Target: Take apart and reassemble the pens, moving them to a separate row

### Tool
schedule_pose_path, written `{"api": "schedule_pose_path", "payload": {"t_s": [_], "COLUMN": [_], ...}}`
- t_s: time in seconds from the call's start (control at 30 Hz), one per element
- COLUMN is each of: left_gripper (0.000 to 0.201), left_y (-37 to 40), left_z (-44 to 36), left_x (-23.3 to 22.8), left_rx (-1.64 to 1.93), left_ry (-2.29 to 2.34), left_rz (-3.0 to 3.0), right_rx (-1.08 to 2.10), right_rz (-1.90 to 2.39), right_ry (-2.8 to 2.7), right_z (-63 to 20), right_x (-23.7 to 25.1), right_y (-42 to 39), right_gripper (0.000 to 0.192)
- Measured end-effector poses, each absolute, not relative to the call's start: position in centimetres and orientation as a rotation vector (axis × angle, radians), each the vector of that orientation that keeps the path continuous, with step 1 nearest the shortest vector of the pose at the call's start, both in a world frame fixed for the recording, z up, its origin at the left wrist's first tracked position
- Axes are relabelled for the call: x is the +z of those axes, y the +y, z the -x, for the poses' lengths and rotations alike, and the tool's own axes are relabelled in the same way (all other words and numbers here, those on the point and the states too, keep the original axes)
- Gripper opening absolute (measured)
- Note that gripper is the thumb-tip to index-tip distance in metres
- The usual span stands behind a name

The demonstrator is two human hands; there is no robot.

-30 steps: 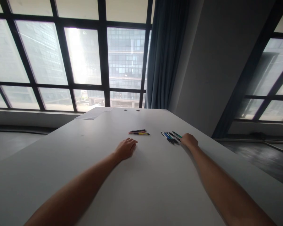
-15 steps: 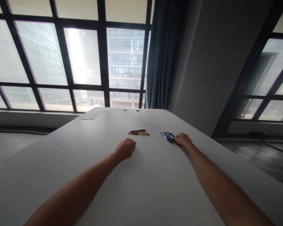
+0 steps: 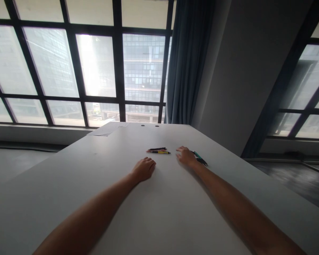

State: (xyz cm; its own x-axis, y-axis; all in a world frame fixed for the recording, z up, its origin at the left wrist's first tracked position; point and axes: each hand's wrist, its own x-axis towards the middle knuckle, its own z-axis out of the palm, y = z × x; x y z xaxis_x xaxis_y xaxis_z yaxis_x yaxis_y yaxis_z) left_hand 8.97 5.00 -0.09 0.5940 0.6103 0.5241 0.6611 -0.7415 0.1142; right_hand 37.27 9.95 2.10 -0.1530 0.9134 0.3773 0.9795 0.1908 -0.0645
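Note:
My left hand (image 3: 144, 169) rests palm down on the white table (image 3: 159, 212), fingers loosely curled, holding nothing. Just beyond it lies a small group of pens (image 3: 159, 151), one yellow and black, one dark. My right hand (image 3: 186, 156) lies palm down between that group and a bunch of blue, green and black pens (image 3: 200, 158). The hand covers the left part of that bunch. Its fingers point left toward the small group. Whether a pen sits under the palm is hidden.
A sheet of paper (image 3: 106, 129) lies at the table's far left corner, near two cable holes (image 3: 149, 125). Large windows, a blue curtain (image 3: 186, 60) and a grey wall stand behind the table. The table's right edge runs close to the pen bunch.
My right hand has slid left from the right end of the pen bunch across it, toward the small group. My left hand has stayed put.

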Motion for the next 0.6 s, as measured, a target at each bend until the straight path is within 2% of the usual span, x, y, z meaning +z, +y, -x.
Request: {"api": "schedule_pose_path", "payload": {"t_s": [0.13, 0.37, 0.6], "left_gripper": [0.027, 0.026, 0.025], "left_y": [5.0, 4.7, 4.4], "left_z": [-9.0, -8.9, -9.0], "left_x": [-0.1, 0.2, 0.4], "left_rx": [-0.823, -0.816, -0.791], "left_ry": [-1.080, -1.075, -1.102], "left_rz": [2.709, 2.711, 2.714], "right_rx": [-0.237, -0.316, -0.361], "right_rz": [1.668, 1.703, 1.742], "right_ry": [-2.262, -2.266, -2.285], "right_z": [-32.9, -29.6, -29.0], "right_x": [1.3, 1.1, 2.3], "right_y": [11.2, 10.8, 8.5], "right_gripper": [0.036, 0.031, 0.016]}}
